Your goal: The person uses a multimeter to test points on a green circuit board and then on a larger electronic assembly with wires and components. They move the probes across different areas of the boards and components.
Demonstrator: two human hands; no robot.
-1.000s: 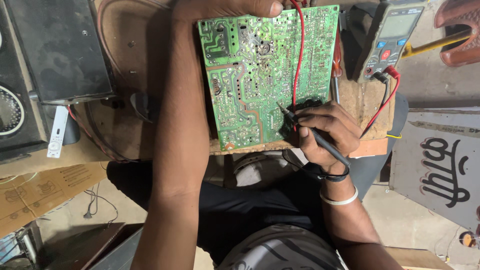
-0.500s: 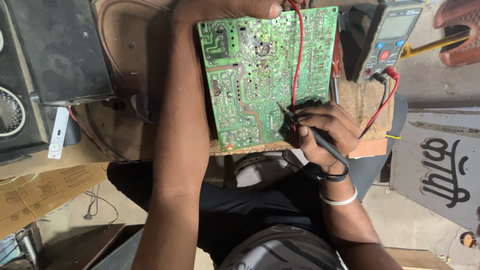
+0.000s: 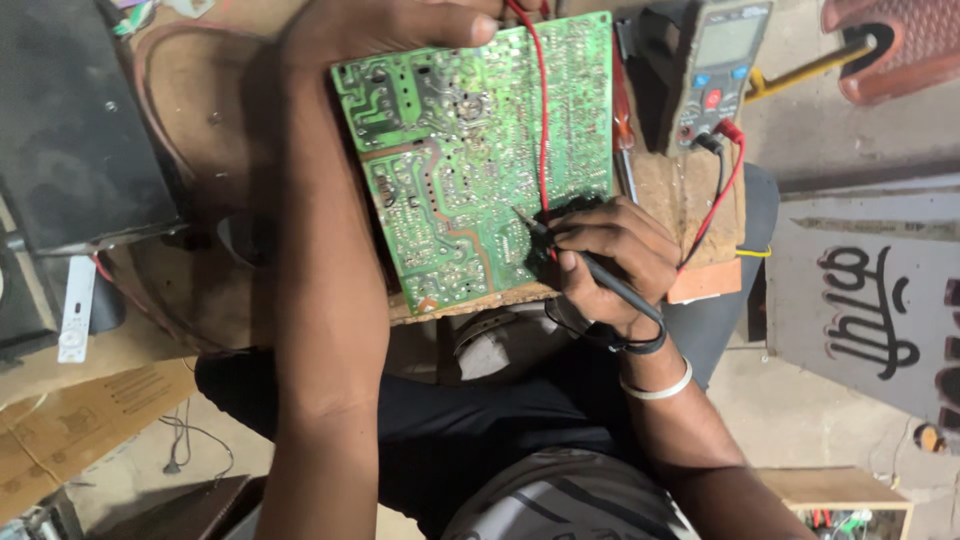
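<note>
Fingers [image 3: 585,245] of the right hand [image 3: 610,265] pinched pen-style around a black probe [image 3: 590,265], tip planted on the solder side of the green circuit board [image 3: 470,150], lower right part of it. Probe's long axis running diagonal: tip up and to the left, tail down and to the right, past the wrist. So the contact spot sits just up-left of the fingertips, touching the board, basically no gap.

Left hand [image 3: 385,25] clamped on the far top edge of the board, thumb lying over the upper rim, forearm coming down along the board's left side. Holding it steady, tilted up off the worn wooden table [image 3: 190,110]. Right hand clearly the nearer one to the probing point; left hand well apart from it, up at the far edge.

Red lead [image 3: 543,120] draped straight down across the board, ending near the right fingers. Can't tell whether a second tip is tucked in there too. Grey multimeter [image 3: 715,65] far right of the board, red and black wires plugged in at its bottom. Yellow-handled tool [image 3: 800,70] just beyond it, reddish thing [image 3: 900,45] in the far right corner. Black box [image 3: 70,120] off to the left. Bangle [image 3: 655,385] and black band on the right wrist.
</note>
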